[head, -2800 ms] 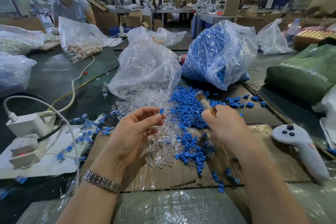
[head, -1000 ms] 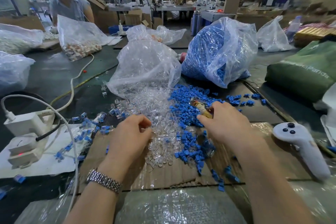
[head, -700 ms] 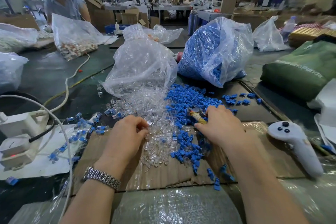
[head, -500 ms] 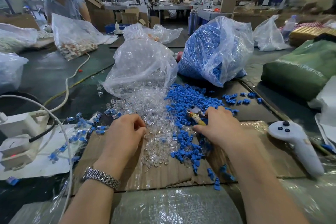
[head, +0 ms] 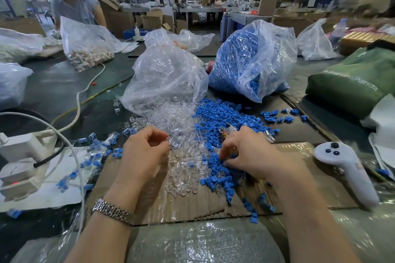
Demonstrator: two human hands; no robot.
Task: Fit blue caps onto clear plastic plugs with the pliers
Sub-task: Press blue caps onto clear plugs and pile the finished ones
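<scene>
A heap of clear plastic plugs spills from a clear bag onto the cardboard. Beside it on the right lies a heap of blue caps. My left hand hovers at the edge of the clear heap with its fingers curled, pinching a clear plug at the fingertips. My right hand rests in the blue caps, holding the pliers, whose metal head pokes out above the knuckles. The right fingertips reach down among the caps. Finished plugs with blue caps lie at the left.
A clear bag of plugs and a bag of blue caps stand behind the heaps. A white controller lies at the right, a power strip with cables at the left, a green bag far right. A person stands at the back left.
Both hands came down from in front of me into the heaps. The left hand let go of the capped plug it held and now picks at the clear plugs; the right hand moved into the blue caps.
</scene>
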